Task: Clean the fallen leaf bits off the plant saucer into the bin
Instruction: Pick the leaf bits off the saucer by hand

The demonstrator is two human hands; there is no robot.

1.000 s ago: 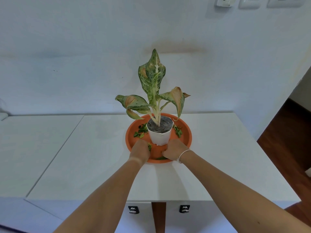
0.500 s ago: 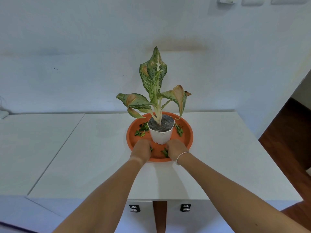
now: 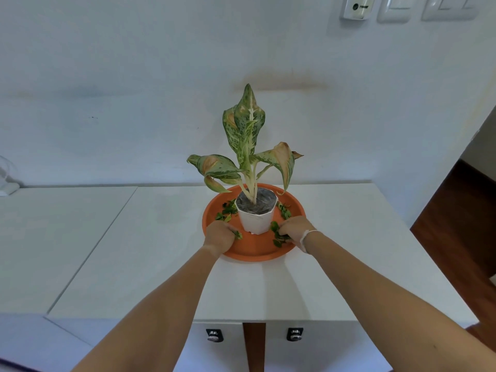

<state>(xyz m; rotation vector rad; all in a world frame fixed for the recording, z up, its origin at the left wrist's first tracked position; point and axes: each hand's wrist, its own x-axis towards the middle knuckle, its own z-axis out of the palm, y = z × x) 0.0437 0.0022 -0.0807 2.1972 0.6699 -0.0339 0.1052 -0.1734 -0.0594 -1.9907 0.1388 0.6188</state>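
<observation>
An orange plant saucer [image 3: 255, 251] sits on the white table, with a white pot [image 3: 256, 220] and its spotted green plant [image 3: 245, 135] standing in it. Green leaf bits lie on the saucer left of the pot [image 3: 226, 210], right of it [image 3: 284, 210] and at the front right [image 3: 277, 238]. My left hand [image 3: 218, 234] rests on the saucer's front left with fingers curled around a few leaf bits. My right hand [image 3: 296, 229] is at the front right, fingers closed on leaf bits. No bin is in view.
The white table [image 3: 161, 251] runs left and meets the white wall behind. Its right edge drops to a dark wood floor [image 3: 456, 224]. Two drawer locks [image 3: 214, 335] sit under the front edge. Wall switches [image 3: 391, 6] are at the top right.
My right hand has slid rightward along the saucer's front, away from the pot, gathering leaf bits. My left hand has stayed almost in place, still curled.
</observation>
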